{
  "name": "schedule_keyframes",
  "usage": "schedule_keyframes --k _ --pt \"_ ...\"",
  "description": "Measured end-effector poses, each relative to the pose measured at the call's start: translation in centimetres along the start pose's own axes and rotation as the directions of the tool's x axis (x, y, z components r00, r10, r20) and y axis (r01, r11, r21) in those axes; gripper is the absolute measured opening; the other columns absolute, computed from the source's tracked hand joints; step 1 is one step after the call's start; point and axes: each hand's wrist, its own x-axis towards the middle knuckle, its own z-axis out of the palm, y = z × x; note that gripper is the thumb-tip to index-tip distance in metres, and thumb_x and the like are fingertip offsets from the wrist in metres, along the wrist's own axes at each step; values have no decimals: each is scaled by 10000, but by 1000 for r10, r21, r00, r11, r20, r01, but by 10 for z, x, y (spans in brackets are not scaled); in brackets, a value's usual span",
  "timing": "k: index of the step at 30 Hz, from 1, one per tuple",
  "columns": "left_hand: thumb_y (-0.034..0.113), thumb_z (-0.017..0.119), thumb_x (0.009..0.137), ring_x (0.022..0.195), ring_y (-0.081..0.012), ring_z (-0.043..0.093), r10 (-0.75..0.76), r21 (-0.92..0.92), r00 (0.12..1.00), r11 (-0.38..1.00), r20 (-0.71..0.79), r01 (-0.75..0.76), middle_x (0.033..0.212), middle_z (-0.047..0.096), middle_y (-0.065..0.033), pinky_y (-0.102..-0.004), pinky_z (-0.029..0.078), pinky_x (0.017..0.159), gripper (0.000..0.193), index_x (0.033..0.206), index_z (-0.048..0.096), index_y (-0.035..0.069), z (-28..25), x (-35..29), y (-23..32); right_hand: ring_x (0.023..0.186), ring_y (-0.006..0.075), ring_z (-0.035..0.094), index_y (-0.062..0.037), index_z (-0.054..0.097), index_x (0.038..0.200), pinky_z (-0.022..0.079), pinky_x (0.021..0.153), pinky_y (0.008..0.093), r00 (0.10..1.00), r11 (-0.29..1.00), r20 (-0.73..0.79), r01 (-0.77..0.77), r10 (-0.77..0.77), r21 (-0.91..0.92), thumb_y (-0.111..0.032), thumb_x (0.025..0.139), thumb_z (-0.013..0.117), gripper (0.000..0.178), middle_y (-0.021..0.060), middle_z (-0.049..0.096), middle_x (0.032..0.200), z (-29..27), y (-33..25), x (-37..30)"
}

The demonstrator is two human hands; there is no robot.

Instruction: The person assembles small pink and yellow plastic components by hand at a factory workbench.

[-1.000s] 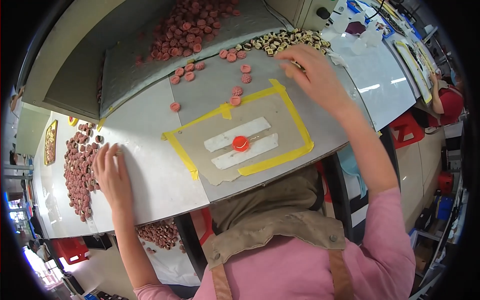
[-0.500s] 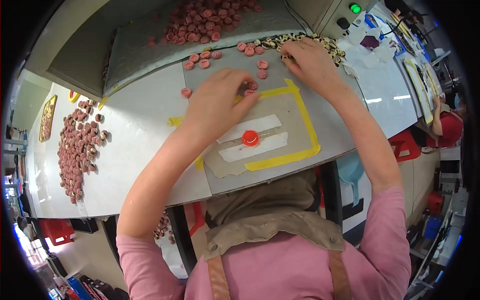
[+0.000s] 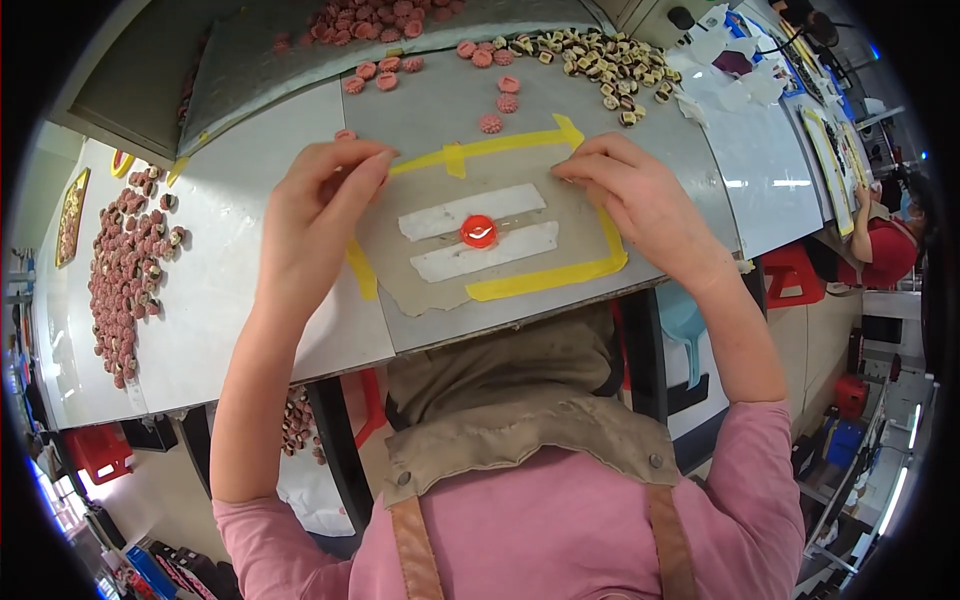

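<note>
My left hand [image 3: 325, 215] is closed over the left edge of the taped panel, thumb and forefinger pinched together. Whatever lies between those fingers is hidden. At the panel's upper right corner, my right hand [image 3: 640, 200] pinches a small dark-edged bit, too small to name. Between the hands, a glossy red round piece [image 3: 478, 231] sits on the panel [image 3: 400, 280], with a white strip [image 3: 470, 211] above it and another below. Yellow tape [image 3: 545, 278] frames the panel. Pink ridged round pieces [image 3: 507, 103] lie just beyond it in a short line.
Cream-and-dark small pieces [image 3: 625, 75] are heaped at the back right. A pile of pink pieces [image 3: 370, 18] lies under the machine hood [image 3: 125, 80]. More pink-and-dark pieces [image 3: 130, 270] spread over the left of the table. A co-worker in red [image 3: 890, 250] sits far right.
My right hand has come back from the cream-and-dark heap to the panel's upper right corner. My left hand has moved left, away from the pink pieces at the panel's top edge.
</note>
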Motion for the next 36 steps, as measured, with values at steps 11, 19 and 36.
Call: schedule_keyframes --k 11,19,36 --pt "183 610 932 810 -83 538 -220 -813 972 549 81 192 938 598 -24 -210 427 746 331 1212 563 13 21 -62 6 855 260 581 -18 615 1030 473 749 326 998 999 63 -26 28 -35 -41 859 580 176 106 577 965 -2 -14 5" --pt "161 529 972 921 -78 549 -297 -906 945 349 135 239 1067 582 -33 -228 454 856 384 1315 487 -5 42 -66 8 861 273 566 -11 616 1002 464 760 335 996 990 81 -40 29 132 -12 849 572 159 123 570 935 10 -57 12" --pt "186 549 969 967 -108 577 -213 -926 971 336 105 174 1088 598 -24 -246 450 846 337 1260 527 16 39 -75 -6 820 270 582 -27 610 950 489 692 359 970 963 14 242 -242 -116 -15 751 683 213 89 557 890 49 -76 21"
